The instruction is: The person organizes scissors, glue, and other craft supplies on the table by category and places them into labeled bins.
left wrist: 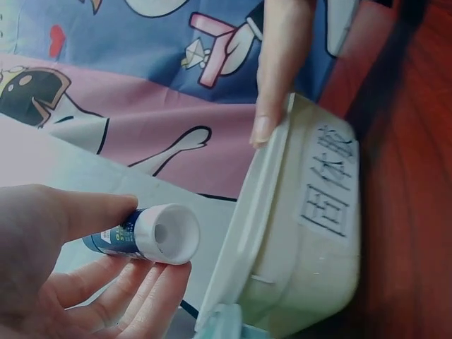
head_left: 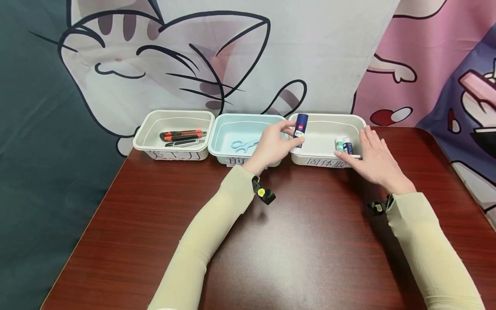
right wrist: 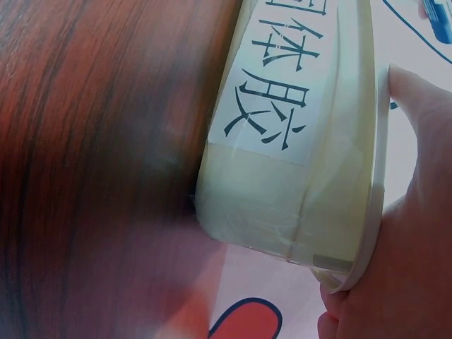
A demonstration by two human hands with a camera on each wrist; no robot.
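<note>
My left hand (head_left: pixel 271 143) pinches a dark blue glue stick (head_left: pixel 301 125) between thumb and fingers, above the left end of the right-hand white bin (head_left: pixel 321 159). In the left wrist view the white base end of the glue stick (left wrist: pixel 169 234) faces the camera. With fingers extended, my right hand (head_left: pixel 377 161) rests on the right front corner of that bin, its thumb at the front rim. Inside the bin, near the thumb, sit a green-and-white glue stick (head_left: pixel 339 144) and a blue one (head_left: pixel 348 146).
A light blue bin (head_left: pixel 218 148) stands in the middle with pale blue scissors (head_left: pixel 242 146) in it. On the left, a white bin (head_left: pixel 141 144) contains several utility knives (head_left: pixel 182 136). All three carry paper labels along the brown table's (head_left: pixel 271 241) back, before a cartoon cloth.
</note>
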